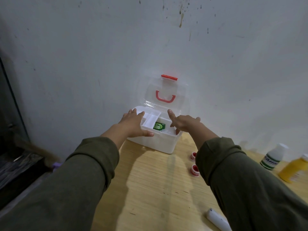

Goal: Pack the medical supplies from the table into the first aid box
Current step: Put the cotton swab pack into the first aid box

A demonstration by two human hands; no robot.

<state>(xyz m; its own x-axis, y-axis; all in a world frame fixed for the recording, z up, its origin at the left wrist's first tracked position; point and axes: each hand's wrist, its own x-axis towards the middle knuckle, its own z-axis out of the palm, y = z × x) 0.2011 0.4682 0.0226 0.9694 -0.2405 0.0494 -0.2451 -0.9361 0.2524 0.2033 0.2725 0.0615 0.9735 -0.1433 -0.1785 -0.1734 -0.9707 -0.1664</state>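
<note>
First aid box: white, at 12 o'clock on the wooden table, against the wall; clear lid upright, red handle.
Inner tray: white, in the box's left part.
Green packet: inside the box, just right of the tray.
Left hand: fingers spread over the tray's left end, thumb on the box's front rim.
Right hand: over the box's right rim, forefinger extended, other fingers loosely bent; pinching nothing visible.
Tape rolls: two, red-and-white, at 3 o'clock of the box.
White bottle, yellow bottle: far right.
White tube: at 5 o'clock.

White first aid box open, clear lid upright; green packet inside
</note>
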